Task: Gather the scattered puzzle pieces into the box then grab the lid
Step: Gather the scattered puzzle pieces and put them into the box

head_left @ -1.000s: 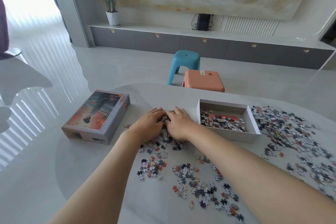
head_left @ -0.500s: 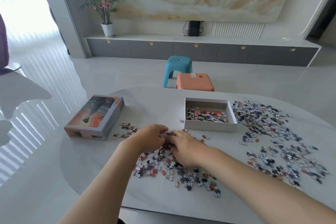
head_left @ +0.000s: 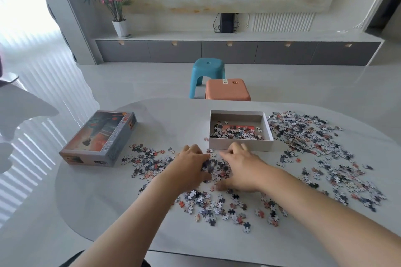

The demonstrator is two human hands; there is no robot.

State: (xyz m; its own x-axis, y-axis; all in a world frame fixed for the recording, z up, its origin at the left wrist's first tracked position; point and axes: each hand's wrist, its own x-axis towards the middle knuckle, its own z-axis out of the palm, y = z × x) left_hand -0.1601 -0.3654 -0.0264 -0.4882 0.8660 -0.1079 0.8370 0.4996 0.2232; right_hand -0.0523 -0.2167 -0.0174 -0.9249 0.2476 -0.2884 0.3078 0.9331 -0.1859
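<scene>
Two hands cup pieces [head_left: 216, 167] near the box [head_left: 240, 148].
The left hand [head_left: 191, 166] and the right hand [head_left: 242, 169] close bent fingers round one heap on the table [head_left: 173, 119], just before the box (some pieces lie inside); the lid [head_left: 102, 136] lies apart at left.

A home living room: potted plant [head_left: 116, 1], low wall cabinet [head_left: 230, 52], blue stool [head_left: 207, 71].

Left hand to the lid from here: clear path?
Probably yes. The lid lies on the table to the side of the left hand, with only flat puzzle pieces between. That hand's fingers curl over pieces now, though.
</scene>
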